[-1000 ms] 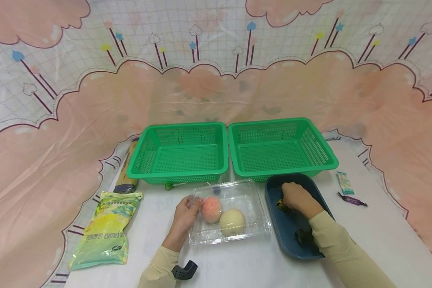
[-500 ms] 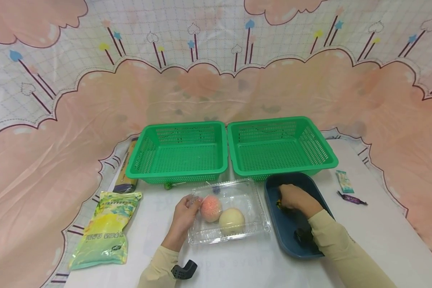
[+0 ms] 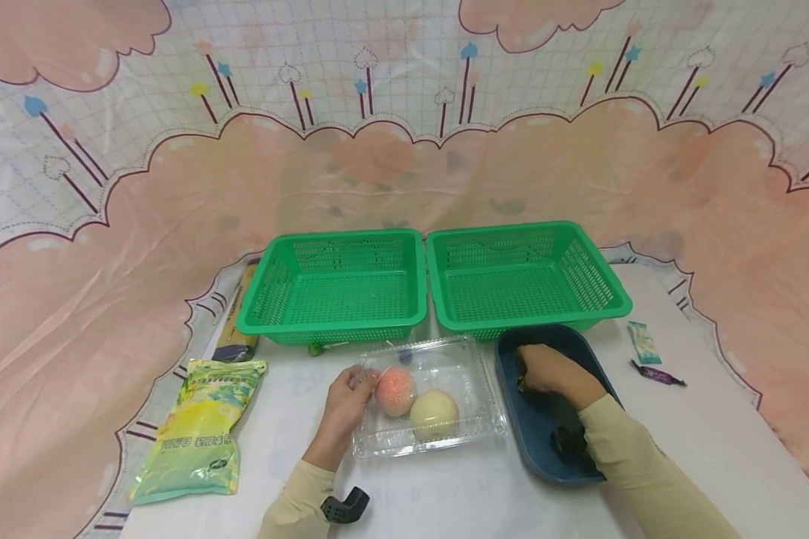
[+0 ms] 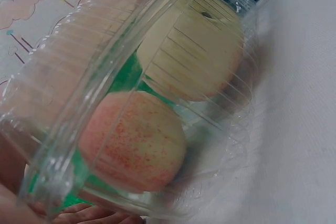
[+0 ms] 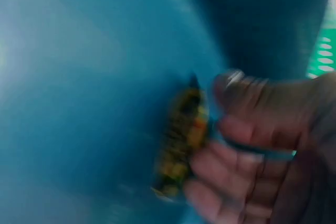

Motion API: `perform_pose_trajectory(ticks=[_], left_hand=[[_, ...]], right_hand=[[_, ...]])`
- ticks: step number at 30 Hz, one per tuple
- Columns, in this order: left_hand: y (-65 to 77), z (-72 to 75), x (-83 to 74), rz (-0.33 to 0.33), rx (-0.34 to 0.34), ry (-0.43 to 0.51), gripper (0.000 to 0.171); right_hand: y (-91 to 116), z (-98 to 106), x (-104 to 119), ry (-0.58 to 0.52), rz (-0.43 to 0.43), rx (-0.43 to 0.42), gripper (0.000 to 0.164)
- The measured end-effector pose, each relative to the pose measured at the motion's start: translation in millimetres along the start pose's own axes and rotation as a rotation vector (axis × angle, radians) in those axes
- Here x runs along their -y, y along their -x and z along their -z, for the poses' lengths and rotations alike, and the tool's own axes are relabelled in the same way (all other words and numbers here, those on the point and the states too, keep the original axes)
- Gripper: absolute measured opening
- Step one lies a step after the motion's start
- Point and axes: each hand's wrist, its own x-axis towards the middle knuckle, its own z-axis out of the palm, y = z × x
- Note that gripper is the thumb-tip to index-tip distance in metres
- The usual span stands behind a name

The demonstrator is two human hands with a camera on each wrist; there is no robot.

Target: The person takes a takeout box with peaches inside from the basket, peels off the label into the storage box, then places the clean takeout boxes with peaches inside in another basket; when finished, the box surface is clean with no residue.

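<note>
"Inside that navy-blue, round-cornered plastic tray (image 3: pixel 538 442), what's the right hand (image 3: pixel 558 372) after?"

"Small sweet (image 5: pixel 181 142) in a yellow-and-black wrapper, right at the fingertips. Picking it up looks like the step in hand."

"Have the fingers got it?"

"I can't tell; the close view is blurred. I'd say the next move calls for a sure pinch, then a lift clear of the tray's wall."

"And the left hand (image 3: pixel 344 408)?"

"Thumb and fingers pinch the left edge of a clear, ribbed plastic box (image 3: pixel 455 367) holding a pink-speckled round fruit (image 4: pixel 134 142) and a pale-yellow round fruit (image 4: pixel 191 51)."

"Do the views differ?"

"From the head, the sweet is a dark scrap beneath the hand; the right wrist shows its printed wrapper. The left wrist catches the pale-yellow fruit's stem hollow. Only the head view shows the whole rectangular, green lattice basket (image 3: pixel 522 288) just behind the tray."
</note>
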Motion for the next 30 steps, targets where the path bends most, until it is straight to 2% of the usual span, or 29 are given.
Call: perform_pose_trajectory(ticks=[3,7,14,20,25,30], left_hand=[[-0.1,-0.3,-0.7,0.0,0.002,0.003,0.067],[-0.5,-0.5,-0.8,0.004,-0.001,0.003,0.066],[0.1,-0.6,-1.3,0.008,-0.005,0.007,0.066],[0.8,-0.4,-0.2,-0.009,-0.003,0.003,0.066],[1.5,-1.3,0.3,-0.014,-0.012,-0.005,0.067],[1.1,-1.2,0.4,-0.02,-0.017,-0.007,0.066]], right_hand=[[2.7,11.9,5.5,-0.049,0.043,-0.061,0.006],[10.1,38.1,16.7,-0.111,0.06,-0.154,0.018],[21.0,78.4,21.0,-0.277,0.054,-0.468,0.035],[16.8,97.1,0.7,-0.44,-0.058,-0.616,0.056],[6.5,95.5,-28.7,-0.458,-0.158,-0.748,0.06],[-1.6,88.8,-52.4,-0.458,-0.287,-0.789,0.065]])
